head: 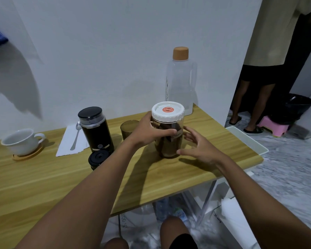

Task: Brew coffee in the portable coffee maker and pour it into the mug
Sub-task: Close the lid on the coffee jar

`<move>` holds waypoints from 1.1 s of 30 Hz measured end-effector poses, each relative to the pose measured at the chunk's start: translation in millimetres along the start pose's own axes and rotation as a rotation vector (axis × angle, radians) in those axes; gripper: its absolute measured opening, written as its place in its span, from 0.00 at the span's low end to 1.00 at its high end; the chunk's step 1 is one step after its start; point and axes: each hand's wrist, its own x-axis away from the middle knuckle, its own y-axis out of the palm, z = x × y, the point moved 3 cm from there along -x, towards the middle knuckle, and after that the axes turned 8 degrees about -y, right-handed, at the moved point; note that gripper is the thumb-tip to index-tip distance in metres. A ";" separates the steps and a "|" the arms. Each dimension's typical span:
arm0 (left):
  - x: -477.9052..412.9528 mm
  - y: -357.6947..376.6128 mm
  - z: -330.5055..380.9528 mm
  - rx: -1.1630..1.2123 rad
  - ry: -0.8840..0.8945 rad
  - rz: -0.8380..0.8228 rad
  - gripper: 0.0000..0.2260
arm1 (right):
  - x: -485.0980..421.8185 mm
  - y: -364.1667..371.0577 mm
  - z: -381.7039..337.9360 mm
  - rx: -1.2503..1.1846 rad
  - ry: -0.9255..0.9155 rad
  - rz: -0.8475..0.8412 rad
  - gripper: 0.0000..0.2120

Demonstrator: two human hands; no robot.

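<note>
Wrapping my left hand point(147, 131) around the still-lidded coffee jar point(169, 133) mid-table, right hand point(198, 147) open beside it, I judge brewing barely begun: coffee maker point(95, 131) closed, mug point(22, 141) empty far left.

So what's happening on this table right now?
A person is handling a clear jar of dark coffee with a white lid, still on. The left hand grips the jar's side; the right hand is open beside it, fingers spread. The black coffee maker stands to the left with a black cap lying in front of it. The white mug looks empty.
</note>
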 end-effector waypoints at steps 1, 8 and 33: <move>-0.6 0.5 0.2 0.002 0.005 0.007 0.43 | -3.4 10.1 -0.9 0.010 -0.019 0.021 0.53; -18.8 -7.6 6.8 0.013 0.004 0.060 0.38 | -45.7 35.8 -10.9 -0.066 -0.128 0.292 0.43; -183.3 -64.7 -22.4 -0.106 -0.185 0.283 0.38 | -262.9 48.5 30.1 -0.225 0.014 0.215 0.47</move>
